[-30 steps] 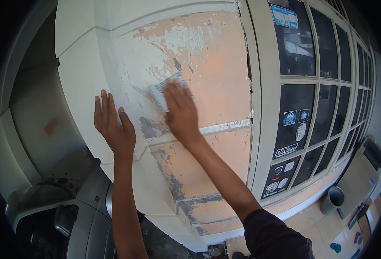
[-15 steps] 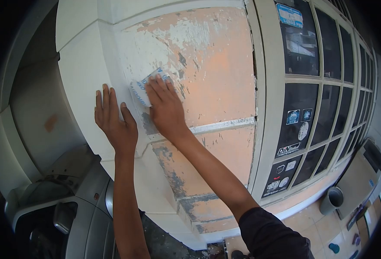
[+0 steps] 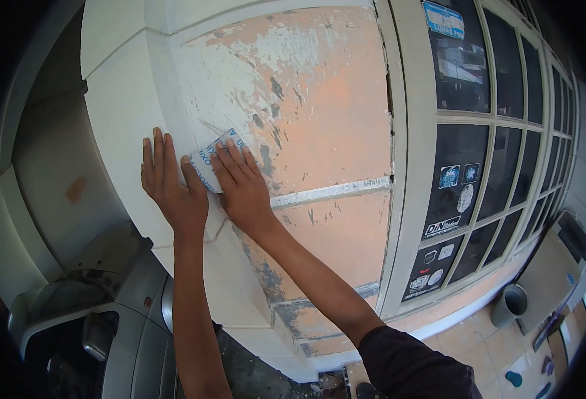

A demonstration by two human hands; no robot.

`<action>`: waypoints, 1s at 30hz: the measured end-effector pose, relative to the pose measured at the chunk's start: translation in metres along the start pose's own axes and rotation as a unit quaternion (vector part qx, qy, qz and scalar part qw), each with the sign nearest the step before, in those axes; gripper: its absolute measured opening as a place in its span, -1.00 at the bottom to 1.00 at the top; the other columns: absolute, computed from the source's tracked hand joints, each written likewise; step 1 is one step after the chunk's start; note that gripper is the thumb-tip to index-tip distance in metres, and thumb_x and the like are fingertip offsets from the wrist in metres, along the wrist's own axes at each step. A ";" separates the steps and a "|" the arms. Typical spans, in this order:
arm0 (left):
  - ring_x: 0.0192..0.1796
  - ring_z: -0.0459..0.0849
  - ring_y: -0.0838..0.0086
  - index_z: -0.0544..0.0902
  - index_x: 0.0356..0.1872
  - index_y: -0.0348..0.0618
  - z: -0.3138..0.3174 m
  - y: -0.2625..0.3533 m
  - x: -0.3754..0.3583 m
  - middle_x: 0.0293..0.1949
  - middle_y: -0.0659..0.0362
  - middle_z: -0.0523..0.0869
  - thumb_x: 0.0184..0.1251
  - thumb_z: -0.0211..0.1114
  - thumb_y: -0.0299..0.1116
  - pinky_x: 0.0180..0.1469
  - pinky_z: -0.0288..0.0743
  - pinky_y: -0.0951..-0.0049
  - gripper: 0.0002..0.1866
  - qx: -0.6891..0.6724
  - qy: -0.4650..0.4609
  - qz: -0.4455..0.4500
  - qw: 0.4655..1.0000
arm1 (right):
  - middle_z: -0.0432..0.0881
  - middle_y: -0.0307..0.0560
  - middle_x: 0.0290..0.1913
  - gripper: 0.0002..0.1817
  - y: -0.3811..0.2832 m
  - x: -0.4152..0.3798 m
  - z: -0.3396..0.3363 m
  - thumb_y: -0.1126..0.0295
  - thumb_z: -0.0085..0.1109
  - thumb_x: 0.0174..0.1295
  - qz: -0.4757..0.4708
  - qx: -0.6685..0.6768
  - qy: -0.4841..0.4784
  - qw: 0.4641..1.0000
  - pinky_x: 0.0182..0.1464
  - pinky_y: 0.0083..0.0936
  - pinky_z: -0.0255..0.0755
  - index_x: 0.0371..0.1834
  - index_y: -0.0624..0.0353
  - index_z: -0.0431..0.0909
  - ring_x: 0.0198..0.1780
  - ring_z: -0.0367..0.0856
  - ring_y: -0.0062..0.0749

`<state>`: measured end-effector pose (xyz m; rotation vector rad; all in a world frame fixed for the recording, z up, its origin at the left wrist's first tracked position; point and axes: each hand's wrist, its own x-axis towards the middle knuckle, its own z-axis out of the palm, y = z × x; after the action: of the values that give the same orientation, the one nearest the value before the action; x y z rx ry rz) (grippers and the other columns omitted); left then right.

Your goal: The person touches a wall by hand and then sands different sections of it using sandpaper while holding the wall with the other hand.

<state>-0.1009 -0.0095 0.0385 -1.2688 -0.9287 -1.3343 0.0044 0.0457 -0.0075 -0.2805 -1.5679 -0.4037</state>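
Note:
A sheet of sandpaper (image 3: 205, 166), pale with blue print on its back, lies against the wall under my right hand (image 3: 243, 183). The fingers of that hand press it flat onto the white, scraped paint. My left hand (image 3: 173, 189) rests on the white pillar (image 3: 123, 126) just left of it, fingers stretched upward and thumb close to the sheet's left edge. Patches of white and grey show through the peach paint on the wall panel (image 3: 333, 126).
Right of the panel is a window (image 3: 466, 153) with pale frames and several stickers. A silver car (image 3: 126, 306) stands at lower left, near the pillar. A grey bin (image 3: 509, 306) and a teal slipper (image 3: 513, 379) are on the tiled floor at lower right.
My right hand has slid down and left across the wall with the sandpaper, nearer to my left hand. The left hand stays nearly in place on the pillar.

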 end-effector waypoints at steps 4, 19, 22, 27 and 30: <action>0.52 0.24 0.11 0.46 0.32 -0.30 -0.001 0.000 -0.001 0.42 0.01 0.43 0.35 0.12 -0.54 0.48 -0.01 0.01 -0.52 0.003 -0.001 0.003 1.000 | 0.44 0.18 0.35 -0.37 0.033 -0.014 -0.065 0.67 0.10 -0.02 0.037 -0.075 -0.007 0.996 0.50 0.00 0.07 0.26 0.35 0.44 0.47 0.28 0.02; 0.49 0.29 0.03 0.45 0.32 -0.34 -0.002 0.003 0.002 0.39 -0.04 0.45 0.35 0.10 -0.55 0.44 0.10 0.01 -0.52 0.002 0.003 0.024 1.000 | 0.46 0.18 0.32 -0.51 0.009 -0.034 -0.025 0.61 0.07 0.09 -0.003 -0.011 -0.046 0.999 0.49 0.01 0.10 0.17 0.42 0.50 0.45 0.32 0.01; 0.48 0.30 0.01 0.46 0.30 -0.36 -0.002 0.003 0.002 0.38 -0.05 0.46 0.36 0.09 -0.54 0.45 0.14 0.03 -0.53 0.016 0.009 0.027 0.999 | 0.42 0.14 0.38 -0.40 0.051 -0.051 -0.098 0.65 0.10 0.04 0.044 -0.106 -0.015 0.993 0.51 0.03 0.04 0.27 0.33 0.46 0.47 0.29 0.01; 0.46 0.32 -0.04 0.49 0.25 -0.40 -0.003 0.006 0.005 0.34 -0.10 0.49 0.36 0.08 -0.54 0.46 0.20 0.06 -0.56 0.031 0.009 0.023 0.999 | 0.37 0.14 0.43 -0.33 0.080 -0.069 -0.127 0.75 -0.02 0.02 0.143 -0.175 0.126 0.966 0.53 0.07 -0.10 0.34 0.33 0.39 0.52 0.17 0.12; 0.46 0.33 -0.03 0.49 0.26 -0.40 -0.004 0.006 0.005 0.35 -0.10 0.48 0.35 0.08 -0.54 0.46 0.20 0.07 -0.56 0.026 0.009 0.028 0.999 | 0.34 0.20 0.43 -0.29 0.029 -0.050 -0.060 0.70 0.00 0.01 0.122 -0.060 0.067 0.988 0.55 0.09 -0.13 0.38 0.35 0.32 0.53 0.13 0.12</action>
<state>-0.0952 -0.0153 0.0421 -1.2331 -0.9027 -1.2676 0.0735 0.0500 -0.0549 -0.5221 -1.3602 -0.3188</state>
